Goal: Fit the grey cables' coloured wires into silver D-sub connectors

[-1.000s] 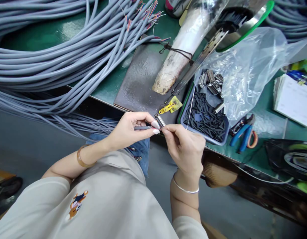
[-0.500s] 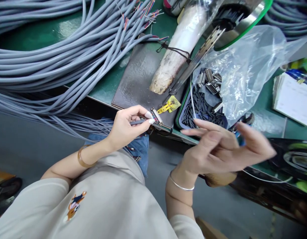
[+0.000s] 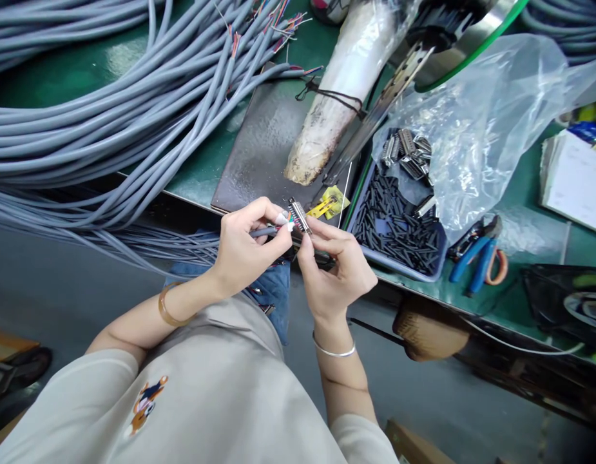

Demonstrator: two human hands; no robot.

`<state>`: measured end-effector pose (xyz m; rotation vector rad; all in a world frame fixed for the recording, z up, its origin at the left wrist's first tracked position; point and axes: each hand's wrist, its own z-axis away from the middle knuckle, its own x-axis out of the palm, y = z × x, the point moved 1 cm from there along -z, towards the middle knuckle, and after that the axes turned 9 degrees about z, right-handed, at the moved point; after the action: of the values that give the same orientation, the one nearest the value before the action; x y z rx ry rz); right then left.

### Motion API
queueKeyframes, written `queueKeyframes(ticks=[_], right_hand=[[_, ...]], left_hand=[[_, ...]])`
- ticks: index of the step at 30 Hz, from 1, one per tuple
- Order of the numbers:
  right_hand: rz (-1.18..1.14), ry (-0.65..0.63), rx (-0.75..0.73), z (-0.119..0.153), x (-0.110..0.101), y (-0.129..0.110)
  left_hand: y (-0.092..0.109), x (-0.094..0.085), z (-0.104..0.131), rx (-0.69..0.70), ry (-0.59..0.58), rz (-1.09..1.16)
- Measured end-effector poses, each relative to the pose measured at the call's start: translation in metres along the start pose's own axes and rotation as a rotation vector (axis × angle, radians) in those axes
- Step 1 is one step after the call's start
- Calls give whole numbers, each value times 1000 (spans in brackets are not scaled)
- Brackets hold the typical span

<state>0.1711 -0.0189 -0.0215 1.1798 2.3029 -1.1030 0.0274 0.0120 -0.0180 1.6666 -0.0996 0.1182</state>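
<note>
Between thumb and fingers, my left hand [image 3: 252, 241] pinches the end of a grey cable [image 3: 266, 231], just behind its coloured wires [image 3: 290, 222]. The wires run to a metal multi-pin connector [image 3: 299, 216], held over the bench's front edge. My right hand [image 3: 336, 264] is closed on the connector's near right end with thumb and forefinger. White tips cover fingers of my left hand. Just beyond the connector, a yellow clip [image 3: 319, 209] lies on a yellow pad. How the wires join the pins is too small to make out.
A bundle of grey cables [image 3: 85, 142] covers the bench's left side. A wrapped white roll [image 3: 326, 122] rests on a dark plate [image 3: 249, 148]. To the right, a blue tray [image 3: 442, 251] holds black sleeves and connectors, beside blue-handled pliers [image 3: 481, 261] and a plastic bag [image 3: 491, 116].
My right hand has moved left from beside the tray and closed on the connector. My left hand keeps its hold on the cable. The tray and pliers now show fully.
</note>
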Motion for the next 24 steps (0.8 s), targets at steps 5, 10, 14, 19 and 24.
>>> queueKeyframes(ticks=[5, 10, 14, 19, 24], right_hand=[[74, 45, -91, -11, -1, -2], [52, 61, -78, -16, 0, 1], [45, 68, -63, -19, 1, 1], [68, 98, -64, -25, 0, -3], [88, 86, -100, -23, -1, -4]], left_hand=[[3, 6, -8, 117, 36, -56], [8, 11, -14, 135, 37, -66], [10, 12, -16, 136, 41, -47], [16, 13, -17, 179, 43, -49], [19, 12, -19, 120, 21, -48]])
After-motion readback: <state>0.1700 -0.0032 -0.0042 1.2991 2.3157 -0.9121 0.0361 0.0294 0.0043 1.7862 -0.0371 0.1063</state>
